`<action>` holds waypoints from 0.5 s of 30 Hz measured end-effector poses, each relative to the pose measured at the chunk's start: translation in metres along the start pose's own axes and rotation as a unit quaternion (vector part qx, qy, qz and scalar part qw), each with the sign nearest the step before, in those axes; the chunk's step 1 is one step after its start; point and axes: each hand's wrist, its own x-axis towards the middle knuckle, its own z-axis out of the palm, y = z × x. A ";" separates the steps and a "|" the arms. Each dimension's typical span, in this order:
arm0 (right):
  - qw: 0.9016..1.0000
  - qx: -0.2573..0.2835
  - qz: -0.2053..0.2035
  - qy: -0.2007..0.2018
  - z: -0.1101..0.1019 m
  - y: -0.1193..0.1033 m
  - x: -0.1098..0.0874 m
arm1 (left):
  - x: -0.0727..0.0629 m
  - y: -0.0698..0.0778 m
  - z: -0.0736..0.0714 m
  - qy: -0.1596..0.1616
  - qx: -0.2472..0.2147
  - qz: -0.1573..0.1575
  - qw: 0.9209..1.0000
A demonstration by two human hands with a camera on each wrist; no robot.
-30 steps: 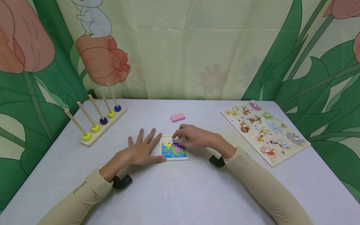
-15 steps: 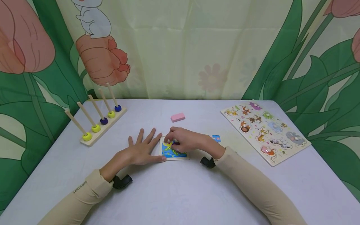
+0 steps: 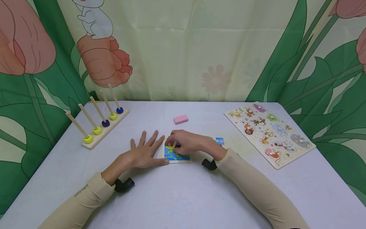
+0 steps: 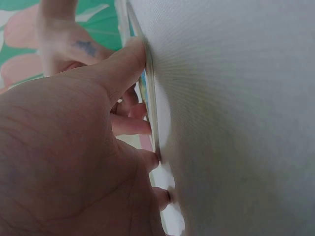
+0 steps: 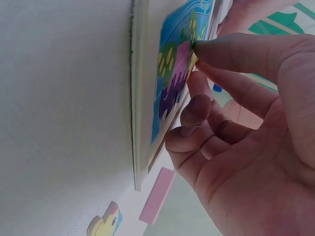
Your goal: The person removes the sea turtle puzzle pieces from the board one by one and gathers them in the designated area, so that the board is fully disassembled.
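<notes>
A small wood-framed jigsaw puzzle (image 3: 172,156) with a blue, green and purple animal picture lies mid-table. My left hand (image 3: 140,155) is spread at its left side, the thumb pressing the lower left corner of the frame. Over the picture's upper part bends my right hand (image 3: 188,142). In the right wrist view its thumb and index fingertips meet at the picture surface, pinching at a piece there; the other fingers curl beside the frame. The piece is mostly hidden by the fingers. A loose blue jigsaw piece (image 3: 220,141) lies behind the right wrist.
A pink block (image 3: 180,119) lies beyond the puzzle. At the back left stands a wooden peg rack (image 3: 104,129) with yellow and dark blue beads. An animal peg board (image 3: 268,133) lies at the right. In the right wrist view a yellow-and-blue piece (image 5: 106,221) shows.
My right hand has shifted left across the puzzle, and its forearm has followed. The loose blue piece by the wrist has come into sight. My left hand stays put.
</notes>
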 end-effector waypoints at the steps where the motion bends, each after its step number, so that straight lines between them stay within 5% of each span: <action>1: 1.000 0.001 0.000 -0.001 0.000 0.000 0.000 | 0.000 0.000 0.000 -0.001 0.000 0.000 1.000; 15: 1.000 0.018 0.013 0.005 0.003 0.000 -0.002 | -0.001 0.001 0.000 0.003 -0.002 0.003 1.000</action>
